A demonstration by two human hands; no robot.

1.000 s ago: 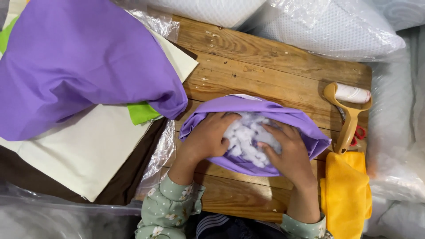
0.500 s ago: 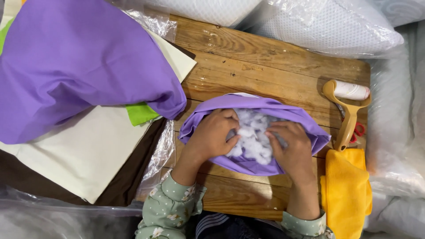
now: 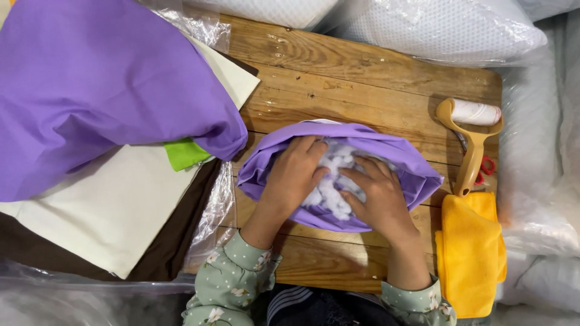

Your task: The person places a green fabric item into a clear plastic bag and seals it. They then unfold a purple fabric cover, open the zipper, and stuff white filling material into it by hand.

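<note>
Worn wooden plank tabletop [image 3: 362, 78], hemmed in by plastic-wrapped white cushions [image 3: 423, 27]. At its centre, fingers spread and pressing into fluffy white stuffing [image 3: 329, 193]: left hand [image 3: 293, 178] and right hand [image 3: 377, 199] both flat on the filling, gripping nothing. Filling held inside an open purple fabric cover [image 3: 399, 157], bunched around both hands. Just right, a lint roller with tan handle [image 3: 471, 145] above a folded yellow cloth [image 3: 471, 247]. Far left, stacked purple, cream, green and brown fabrics [image 3: 103, 121].
</note>
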